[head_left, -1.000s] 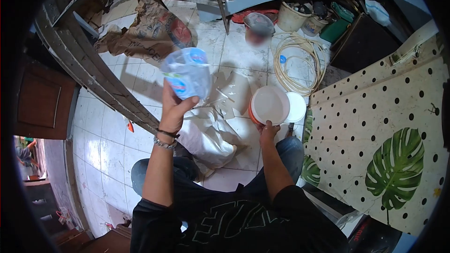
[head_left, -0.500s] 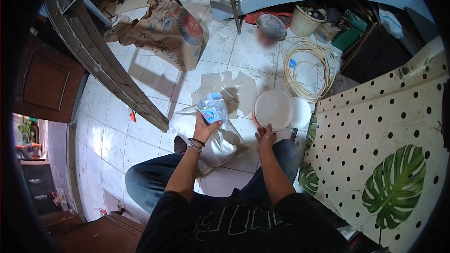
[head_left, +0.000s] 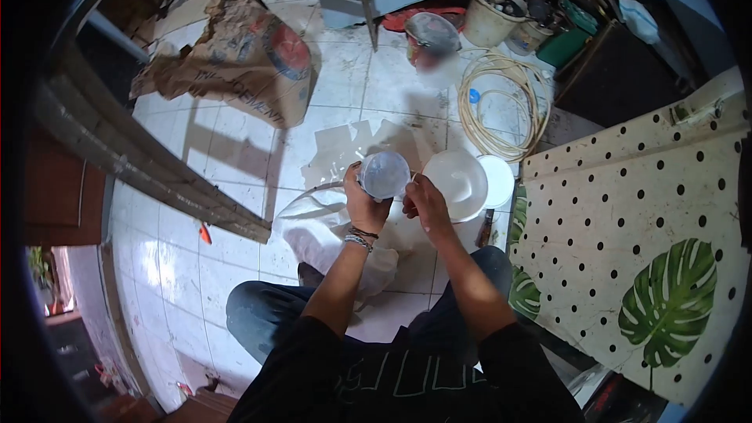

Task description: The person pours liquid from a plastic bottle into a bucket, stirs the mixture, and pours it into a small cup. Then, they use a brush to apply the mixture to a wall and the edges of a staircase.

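My left hand [head_left: 366, 207] is wrapped round a clear plastic cup [head_left: 384, 173], whose round mouth faces up towards me. At the cup's right side, my right hand [head_left: 425, 202] has its fingers curled in a pinch close to the rim; what they grip is hidden. Just right of that hand sits a white bowl [head_left: 464, 186] on the floor, partly behind the fingers. A smaller white round item [head_left: 497, 181] lies beside the bowl. Below my left hand is a crumpled white sack [head_left: 313, 239] between my legs.
Flat grey pieces [head_left: 337, 153] lie ahead on the tiles. A torn cement bag [head_left: 266, 86] stands at far left, behind a slanting beam [head_left: 157, 164]. A coiled hose [head_left: 540, 110], a bucket [head_left: 482, 27] and a dotted panel [head_left: 595, 227] occupy the right. A dark-handled tool [head_left: 486, 229] lies near my right knee.
My left hand has moved right and turned the cup so its mouth faces up. My right hand has left the bowl's edge and come across to the cup.
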A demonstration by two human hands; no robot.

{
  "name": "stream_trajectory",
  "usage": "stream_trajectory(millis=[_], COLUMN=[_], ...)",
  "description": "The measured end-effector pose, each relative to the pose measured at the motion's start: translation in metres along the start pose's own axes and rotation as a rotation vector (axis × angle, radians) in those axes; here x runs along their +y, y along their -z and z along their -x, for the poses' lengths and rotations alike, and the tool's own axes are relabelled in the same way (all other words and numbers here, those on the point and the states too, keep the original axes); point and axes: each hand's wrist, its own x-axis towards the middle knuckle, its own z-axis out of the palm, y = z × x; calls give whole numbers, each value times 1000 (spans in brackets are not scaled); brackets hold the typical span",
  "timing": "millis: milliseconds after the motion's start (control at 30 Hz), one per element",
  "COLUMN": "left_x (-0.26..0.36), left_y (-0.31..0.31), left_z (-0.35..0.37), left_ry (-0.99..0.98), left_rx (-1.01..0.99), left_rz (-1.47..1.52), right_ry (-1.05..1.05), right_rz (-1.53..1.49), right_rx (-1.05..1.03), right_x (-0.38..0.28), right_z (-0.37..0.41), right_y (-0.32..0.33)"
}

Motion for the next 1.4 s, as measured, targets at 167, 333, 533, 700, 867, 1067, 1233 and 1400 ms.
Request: stream_trajectory(millis=[167, 333, 533, 700, 867, 1067, 1233, 1400], left_x=[4, -4, -27, 6, 11, -16, 0, -12], left_y=[-25, -46, -96, -100, -109, -112, -58, -2], left_z=[-28, -36, 49, 66, 56, 40, -1, -36], left_ry=[-47, 96, 498, 663, 607, 630, 531, 532], left_rx=[55, -85, -609, -585, -454, -500, -421, -295], left_rz=[48, 99, 354, 302, 280, 361, 330, 374], right_ry=[49, -61, -65, -24, -46, -58, 41, 153], right_rz=[247, 383, 587, 797, 1110, 1098, 1049, 1208], right_rx=[82, 144, 266, 316, 406, 412, 458, 386], right_x=[-43, -109, -135, -80, -52, -66, -44, 27], right_z=[-32, -65, -120, -155, -183, -182, -197, -208], right_y=[14, 69, 113, 166, 200, 196, 202, 153])
